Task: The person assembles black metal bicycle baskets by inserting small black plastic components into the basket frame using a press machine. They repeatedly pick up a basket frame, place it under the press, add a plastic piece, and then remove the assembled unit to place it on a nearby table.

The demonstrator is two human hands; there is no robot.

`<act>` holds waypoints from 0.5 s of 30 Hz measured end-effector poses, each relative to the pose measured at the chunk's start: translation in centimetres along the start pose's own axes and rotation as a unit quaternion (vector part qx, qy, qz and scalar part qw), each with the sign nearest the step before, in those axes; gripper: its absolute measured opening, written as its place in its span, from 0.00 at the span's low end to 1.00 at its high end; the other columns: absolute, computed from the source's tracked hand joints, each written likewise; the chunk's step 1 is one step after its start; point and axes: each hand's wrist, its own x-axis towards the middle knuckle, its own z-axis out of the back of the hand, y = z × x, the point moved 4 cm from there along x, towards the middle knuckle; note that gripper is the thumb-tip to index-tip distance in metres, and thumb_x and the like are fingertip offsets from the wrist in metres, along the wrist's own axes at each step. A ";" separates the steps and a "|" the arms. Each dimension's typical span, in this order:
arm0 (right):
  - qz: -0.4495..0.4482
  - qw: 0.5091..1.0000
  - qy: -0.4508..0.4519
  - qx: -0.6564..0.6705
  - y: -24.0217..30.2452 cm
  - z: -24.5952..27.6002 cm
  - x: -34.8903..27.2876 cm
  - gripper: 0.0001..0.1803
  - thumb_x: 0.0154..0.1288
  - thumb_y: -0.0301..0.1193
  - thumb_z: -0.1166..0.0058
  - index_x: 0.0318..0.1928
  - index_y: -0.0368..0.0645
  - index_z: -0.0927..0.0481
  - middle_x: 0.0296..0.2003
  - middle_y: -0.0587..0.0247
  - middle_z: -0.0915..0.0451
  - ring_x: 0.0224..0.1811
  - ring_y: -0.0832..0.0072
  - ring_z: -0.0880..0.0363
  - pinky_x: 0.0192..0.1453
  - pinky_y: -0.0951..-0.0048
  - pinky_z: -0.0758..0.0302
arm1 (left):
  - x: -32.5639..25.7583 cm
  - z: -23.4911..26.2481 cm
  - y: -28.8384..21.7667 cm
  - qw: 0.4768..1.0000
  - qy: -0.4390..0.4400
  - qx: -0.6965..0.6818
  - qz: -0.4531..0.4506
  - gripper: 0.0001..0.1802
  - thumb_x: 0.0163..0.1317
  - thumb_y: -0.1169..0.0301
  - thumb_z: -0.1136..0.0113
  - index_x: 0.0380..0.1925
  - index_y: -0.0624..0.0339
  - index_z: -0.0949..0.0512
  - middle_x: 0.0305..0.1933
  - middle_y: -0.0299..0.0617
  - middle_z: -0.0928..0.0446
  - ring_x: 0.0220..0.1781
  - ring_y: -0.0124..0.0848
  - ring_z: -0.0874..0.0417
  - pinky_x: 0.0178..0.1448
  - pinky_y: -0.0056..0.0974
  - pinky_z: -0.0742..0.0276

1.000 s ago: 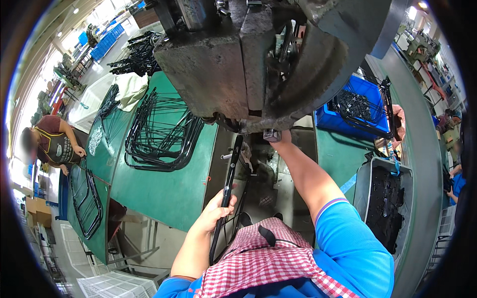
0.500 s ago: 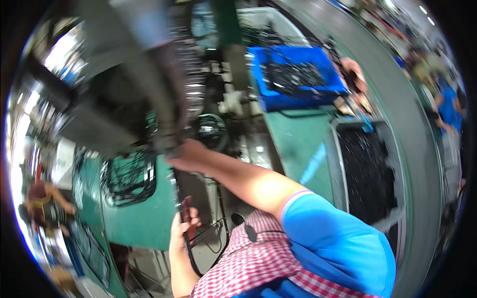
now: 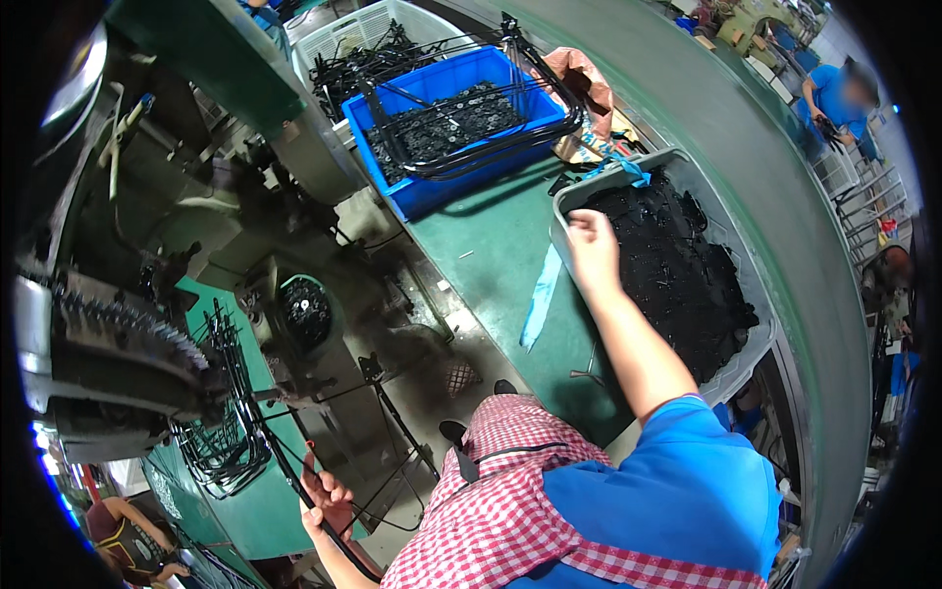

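Observation:
My left hand (image 3: 326, 501) is closed around a black bent tube frame (image 3: 287, 469) at lower left; the frame's upper end reaches toward the machine (image 3: 78, 383). Thin black rods branch off the frame to the right. Over the left rim of a grey bin (image 3: 566, 211), my right hand (image 3: 592, 250) has its fingers bent and slightly smeared, so their grip is unclear. Many flat black pieces (image 3: 677, 275) fill that bin. Beside it, a light-blue strip (image 3: 539, 299) lies on the green table (image 3: 481, 260).
A blue bin (image 3: 407, 201) of small dark parts stands beyond, with a black wire frame (image 3: 456, 167) across it. Behind is a white crate (image 3: 339, 34) of black parts. More wire frames (image 3: 231, 456) lie on the left table. A person (image 3: 839, 98) works at far right.
My right hand has left the machine and swung right to the grey bin. My left hand keeps hold of the tube frame, now lower in view. The whole view has turned.

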 end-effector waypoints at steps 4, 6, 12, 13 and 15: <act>-0.008 0.941 -0.026 -0.338 -5.8 5.4 5.0 0.23 0.56 0.35 0.41 0.52 0.42 0.25 0.50 0.51 0.27 0.51 0.61 0.27 0.57 0.63 0.29 | 0.2 -0.3 -0.1 0.999 -0.023 0.026 0.007 0.56 0.36 0.63 0.32 0.69 0.51 0.48 0.34 0.34 0.32 0.31 0.26 0.27 0.38 0.35 0.24; -0.048 0.908 0.017 -0.415 -7.1 4.2 6.1 0.31 0.52 0.44 0.38 0.56 0.44 0.26 0.54 0.51 0.29 0.60 0.54 0.34 0.64 0.57 0.34 | 0.2 0.2 -0.2 0.998 -0.038 0.049 0.013 0.55 0.35 0.62 0.32 0.68 0.51 0.47 0.34 0.33 0.32 0.30 0.25 0.27 0.37 0.35 0.25; -0.152 0.863 0.105 -0.470 -8.5 1.1 7.7 0.32 0.46 0.42 0.32 0.52 0.40 0.24 0.50 0.51 0.23 0.55 0.55 0.25 0.57 0.60 0.27 | -0.4 -0.7 -0.8 0.994 -0.074 0.076 0.018 0.55 0.34 0.61 0.32 0.68 0.51 0.46 0.32 0.31 0.35 0.29 0.24 0.31 0.36 0.31 0.31; -0.102 0.906 0.082 -0.402 -10.6 2.2 8.4 0.28 0.46 0.41 0.32 0.47 0.39 0.22 0.45 0.51 0.19 0.48 0.58 0.20 0.53 0.63 0.25 | -0.2 -0.7 -0.9 0.994 -0.068 0.079 0.023 0.55 0.34 0.62 0.32 0.68 0.51 0.46 0.32 0.31 0.35 0.29 0.24 0.31 0.36 0.31 0.31; -0.116 0.944 0.037 -0.307 -12.6 4.5 9.1 0.23 0.51 0.40 0.35 0.41 0.34 0.20 0.40 0.48 0.17 0.45 0.60 0.18 0.50 0.66 0.25 | 0.2 -0.3 -0.9 0.995 -0.059 0.075 0.030 0.56 0.34 0.62 0.32 0.68 0.51 0.46 0.32 0.31 0.35 0.29 0.24 0.31 0.37 0.31 0.32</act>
